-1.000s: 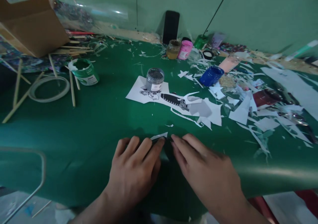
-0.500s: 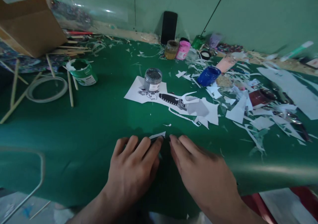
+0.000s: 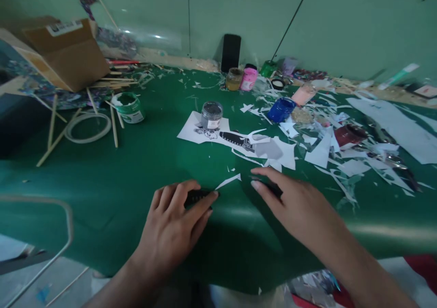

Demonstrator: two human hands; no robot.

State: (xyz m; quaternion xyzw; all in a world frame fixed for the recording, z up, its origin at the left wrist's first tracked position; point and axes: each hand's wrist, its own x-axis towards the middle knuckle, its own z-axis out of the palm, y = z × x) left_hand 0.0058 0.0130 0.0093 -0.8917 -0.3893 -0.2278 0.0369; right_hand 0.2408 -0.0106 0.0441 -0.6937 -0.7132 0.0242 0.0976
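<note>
Dark patterned piece (image 3: 191, 197): lies on the green tabletop (image 3: 153, 171) near the front edge, partly covered by the left hand (image 3: 174, 217). The fingers of that hand are spread and press the piece down; they are not wrapped around it. A white paper strip (image 3: 229, 181) runs out from the index fingertip; whether it is attached to the piece cannot be determined.

The right hand (image 3: 293, 203), apart from the piece, appears to grasp a dark implement (image 3: 272, 187) between thumb and fingers; its type is unclear.

Beyond lies a printed sheet (image 3: 189, 130) with a grey jar (image 3: 212, 115) standing on it. Blank margin surrounds its design, so trimming there is judged incomplete. Work on the dark piece is judged under way; its finished outline is obscured.

To the right, a heap of paper offcuts (image 3: 319, 153) around a blue pot (image 3: 281, 110) suggests considerable cutting already done. A green pot (image 3: 131, 112) stands at left.
</note>
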